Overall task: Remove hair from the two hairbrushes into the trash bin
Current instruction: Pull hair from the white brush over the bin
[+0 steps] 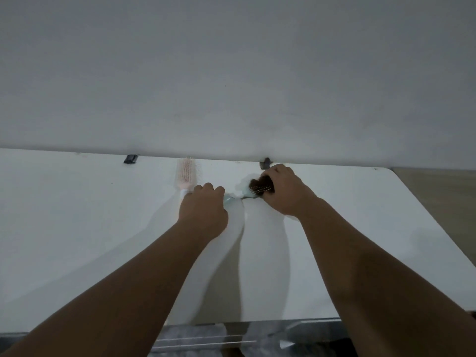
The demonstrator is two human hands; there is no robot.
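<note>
Lying by the wall on the white bench point(77, 228), the pink brush point(186, 174) waits. The left hand point(203, 208) closes around the blue brush point(251, 192) handle to steady it, so the right hand point(283, 191) can pinch its brown hair point(260, 182). No bin shows.

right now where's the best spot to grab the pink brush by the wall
Take the pink brush by its handle, coming from the near side: the bristled head points at the wall, the handle end points toward the person, beside the left hand.
</note>
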